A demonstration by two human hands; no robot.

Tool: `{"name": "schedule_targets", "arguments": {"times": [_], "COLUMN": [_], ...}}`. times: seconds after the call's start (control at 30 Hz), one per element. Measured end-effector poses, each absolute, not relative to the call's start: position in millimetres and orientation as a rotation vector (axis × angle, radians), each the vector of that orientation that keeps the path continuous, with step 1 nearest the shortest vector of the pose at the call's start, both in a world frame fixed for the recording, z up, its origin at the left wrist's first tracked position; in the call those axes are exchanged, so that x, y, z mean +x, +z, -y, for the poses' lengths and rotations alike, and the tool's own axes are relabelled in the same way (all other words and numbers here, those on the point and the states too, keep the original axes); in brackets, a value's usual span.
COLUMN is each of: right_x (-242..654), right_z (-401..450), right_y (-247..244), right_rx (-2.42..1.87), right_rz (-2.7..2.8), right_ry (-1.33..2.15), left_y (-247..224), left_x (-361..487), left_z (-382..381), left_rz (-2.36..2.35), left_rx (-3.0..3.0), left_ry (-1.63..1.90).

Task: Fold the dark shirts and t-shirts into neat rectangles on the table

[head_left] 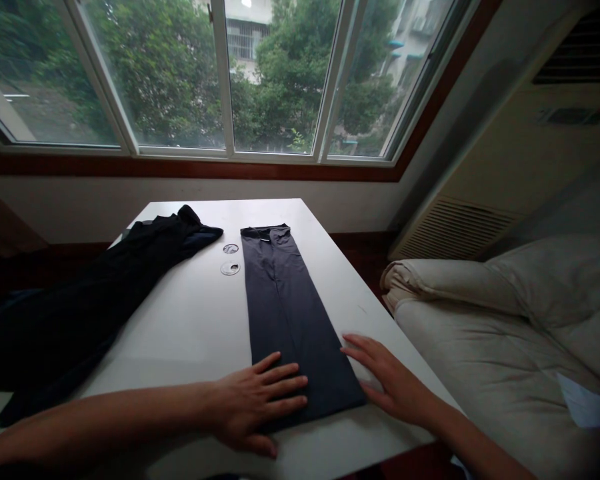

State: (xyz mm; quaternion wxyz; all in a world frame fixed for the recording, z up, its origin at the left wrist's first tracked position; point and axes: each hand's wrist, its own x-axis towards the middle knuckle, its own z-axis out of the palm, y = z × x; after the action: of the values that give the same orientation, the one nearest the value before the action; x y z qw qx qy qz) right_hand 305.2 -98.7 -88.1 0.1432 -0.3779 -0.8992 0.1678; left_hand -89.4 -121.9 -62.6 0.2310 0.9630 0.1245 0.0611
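Observation:
A pair of dark grey trousers [285,300] lies flat on the white table [190,333], one leg over the other, waistband at the far end and hems towards me. My left hand [260,398] rests palm down with fingers spread on the lower left part of the legs. At the lower right edge of the trousers is my right hand [387,380], its fingers stretched and apart, the fingertips by the cloth's edge. Neither hand grips the fabric.
Dark clothes [115,280] are heaped along the table's left side and hang over its edge. Two small round cable-hole covers [231,269] sit in the tabletop. A beige sofa [480,347] stands at the right, with a white paper [587,402] on it. Windows are beyond.

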Motion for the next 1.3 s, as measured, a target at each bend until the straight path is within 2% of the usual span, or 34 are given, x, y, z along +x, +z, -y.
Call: {"name": "schedule_targets", "arguments": {"times": [0.17,0.37,0.5,0.73,0.87,1.1,1.2,1.3], "right_x": [282.9,263.9,253.8,246.0,247.0,245.4,240.9,245.4], "right_z": [100.7,96.6,90.9,100.1,109.1,122.3,136.3,148.9], "right_y": [-99.7,-101.4,-97.9,-82.1,-73.1,-45.9,-16.5,19.5], "right_rx": [-1.015,-0.862,-0.803,-0.816,-0.890,-0.871,-0.842,-0.769], "right_rz": [2.569,2.605,2.580,2.398,2.385,2.588,2.687,2.697], "right_ry": [0.423,0.377,0.402,0.617,0.701,0.742,0.869,1.225], "left_y": [-59.0,-58.9,-76.9,-102.2,-93.1,-78.0,-49.0,-4.2], "left_x": [-90.3,-114.5,-110.0,-91.0,-86.8,-91.3,-95.3,-91.1], "left_z": [143.2,130.9,133.9,126.8,130.0,131.8,143.8,168.8], "left_rz": [-0.207,-0.499,-0.687,-1.014,-1.041,-0.882,-0.723,-0.620], "left_rx": [2.589,2.657,2.689,2.712,2.684,2.684,2.582,2.414], "left_ry": [0.185,0.259,0.361,0.399,0.470,0.363,0.342,0.336]}}
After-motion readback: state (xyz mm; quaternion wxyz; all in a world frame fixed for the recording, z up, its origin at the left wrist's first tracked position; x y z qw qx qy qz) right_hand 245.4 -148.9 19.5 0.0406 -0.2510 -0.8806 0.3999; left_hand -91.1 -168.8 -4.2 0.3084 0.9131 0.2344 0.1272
